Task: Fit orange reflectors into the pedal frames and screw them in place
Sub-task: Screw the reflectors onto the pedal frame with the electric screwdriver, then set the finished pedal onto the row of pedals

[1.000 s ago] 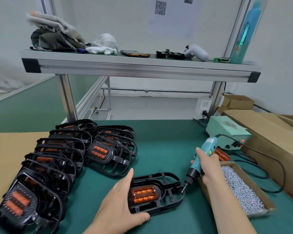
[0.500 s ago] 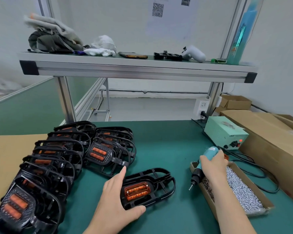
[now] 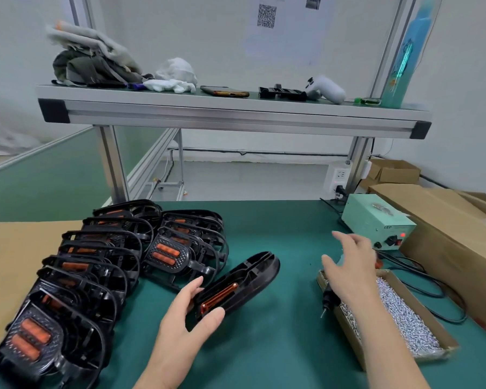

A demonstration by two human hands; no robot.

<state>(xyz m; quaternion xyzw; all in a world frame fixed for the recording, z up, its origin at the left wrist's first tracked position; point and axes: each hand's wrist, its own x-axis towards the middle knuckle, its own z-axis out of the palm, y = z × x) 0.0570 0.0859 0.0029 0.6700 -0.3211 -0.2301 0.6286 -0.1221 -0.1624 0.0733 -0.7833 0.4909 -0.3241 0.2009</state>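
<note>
My left hand [image 3: 180,318] grips a black pedal frame [image 3: 253,273] near its lower end and holds it tilted up on its edge above the green mat. An orange reflector [image 3: 219,297] sits in the frame's side, facing me. My right hand [image 3: 351,265] hovers with straight, spread fingers over the electric screwdriver [image 3: 328,299]. The screwdriver lies across the near corner of the cardboard screw box [image 3: 348,338], its bit pointing down over the mat. Most of its body is hidden under my hand.
Several black pedals with orange reflectors [image 3: 90,265] lie overlapped in rows at the left, partly on a cardboard sheet [image 3: 11,262]. A pale green power unit [image 3: 376,220] with cables and large cardboard boxes [image 3: 446,234] stand at the right. An aluminium shelf [image 3: 230,113] spans overhead.
My right hand has let go of the screwdriver, which now lies on the screw box, and has opened. My left hand has tipped the pedal frame from flat up onto its edge.
</note>
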